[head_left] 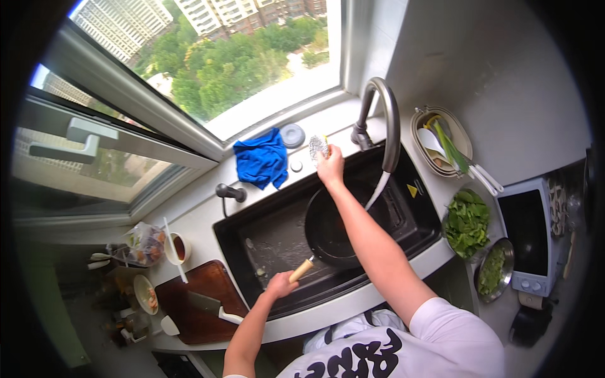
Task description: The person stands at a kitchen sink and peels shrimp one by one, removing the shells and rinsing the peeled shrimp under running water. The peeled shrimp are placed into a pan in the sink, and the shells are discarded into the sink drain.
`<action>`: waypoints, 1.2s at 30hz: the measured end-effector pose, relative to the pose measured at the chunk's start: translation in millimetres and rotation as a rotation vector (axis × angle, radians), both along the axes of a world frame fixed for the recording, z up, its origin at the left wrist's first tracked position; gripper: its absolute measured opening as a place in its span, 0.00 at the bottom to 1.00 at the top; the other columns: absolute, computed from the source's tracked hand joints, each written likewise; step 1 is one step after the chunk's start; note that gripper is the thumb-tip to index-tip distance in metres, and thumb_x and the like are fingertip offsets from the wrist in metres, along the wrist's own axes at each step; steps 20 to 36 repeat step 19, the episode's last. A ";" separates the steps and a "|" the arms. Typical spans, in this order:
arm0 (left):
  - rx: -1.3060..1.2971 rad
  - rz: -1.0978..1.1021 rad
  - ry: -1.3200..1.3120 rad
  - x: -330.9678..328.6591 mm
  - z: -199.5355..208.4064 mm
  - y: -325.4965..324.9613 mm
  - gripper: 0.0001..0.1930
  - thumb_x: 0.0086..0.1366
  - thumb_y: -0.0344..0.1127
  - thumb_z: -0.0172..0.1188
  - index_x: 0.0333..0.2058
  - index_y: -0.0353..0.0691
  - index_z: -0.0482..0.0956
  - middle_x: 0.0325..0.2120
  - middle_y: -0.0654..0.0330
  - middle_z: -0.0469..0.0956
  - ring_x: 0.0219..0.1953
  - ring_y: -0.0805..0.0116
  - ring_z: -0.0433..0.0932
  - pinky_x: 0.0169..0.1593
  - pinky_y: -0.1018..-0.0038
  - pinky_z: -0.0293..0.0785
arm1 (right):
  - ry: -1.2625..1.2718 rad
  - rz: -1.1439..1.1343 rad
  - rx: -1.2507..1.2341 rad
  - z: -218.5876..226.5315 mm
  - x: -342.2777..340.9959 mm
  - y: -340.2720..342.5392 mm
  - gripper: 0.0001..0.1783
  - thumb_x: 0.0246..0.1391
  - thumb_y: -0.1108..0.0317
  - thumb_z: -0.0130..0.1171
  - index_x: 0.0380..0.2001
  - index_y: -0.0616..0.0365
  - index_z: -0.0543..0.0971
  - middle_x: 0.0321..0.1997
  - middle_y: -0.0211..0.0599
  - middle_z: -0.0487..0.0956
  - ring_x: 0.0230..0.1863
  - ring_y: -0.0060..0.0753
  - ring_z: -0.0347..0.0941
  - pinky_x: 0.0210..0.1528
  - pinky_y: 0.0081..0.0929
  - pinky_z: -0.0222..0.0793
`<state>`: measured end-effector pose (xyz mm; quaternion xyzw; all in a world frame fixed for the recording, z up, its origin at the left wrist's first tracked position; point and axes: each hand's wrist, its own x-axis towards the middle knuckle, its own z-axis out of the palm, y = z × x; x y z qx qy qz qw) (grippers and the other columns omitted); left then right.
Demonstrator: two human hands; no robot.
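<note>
My left hand (pixel 282 285) is closed around the light wooden handle (pixel 301 271) of a dark frying pan (pixel 326 230), which sits tilted in the black sink (pixel 271 236). Beyond the pan, at the far rim of the sink, my right hand (pixel 330 167) pinches a silvery scouring pad (pixel 317 147) with a bit of yellow at its edge. My right forearm crosses over the pan and hides part of it. From the curved grey tap (pixel 392 120), water (pixel 377 191) runs down beside that forearm toward the pan.
A blue cloth (pixel 261 160) and grey round lid (pixel 292 135) lie on the window ledge. At left, a knife (pixel 205 302) rests on a brown cutting board (pixel 220 280). Leafy greens (pixel 467 222), a metal bowl (pixel 506 271) and a microwave (pixel 527 230) stand at right.
</note>
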<state>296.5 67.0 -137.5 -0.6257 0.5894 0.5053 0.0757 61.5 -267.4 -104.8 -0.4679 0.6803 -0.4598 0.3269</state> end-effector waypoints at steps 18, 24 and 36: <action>0.063 0.078 -0.188 -20.7 -20.8 -20.9 0.30 0.72 0.65 0.53 0.45 0.39 0.82 0.39 0.36 0.83 0.47 0.33 0.81 0.51 0.45 0.77 | 0.141 0.771 0.452 -192.1 28.2 202.0 0.22 0.68 0.60 0.44 0.51 0.65 0.79 0.55 0.63 0.79 0.63 0.62 0.71 0.66 0.51 0.65; 0.073 0.120 -0.209 -16.8 -22.7 -8.4 0.30 0.72 0.65 0.53 0.45 0.40 0.83 0.39 0.36 0.84 0.47 0.34 0.81 0.51 0.45 0.77 | 0.230 0.988 0.440 -165.4 16.6 226.4 0.24 0.68 0.60 0.46 0.60 0.63 0.75 0.63 0.60 0.74 0.68 0.56 0.68 0.72 0.46 0.59; 0.073 0.120 -0.209 -16.8 -22.7 -8.4 0.30 0.72 0.65 0.53 0.45 0.40 0.83 0.39 0.36 0.84 0.47 0.34 0.81 0.51 0.45 0.77 | 0.230 0.988 0.440 -165.4 16.6 226.4 0.24 0.68 0.60 0.46 0.60 0.63 0.75 0.63 0.60 0.74 0.68 0.56 0.68 0.72 0.46 0.59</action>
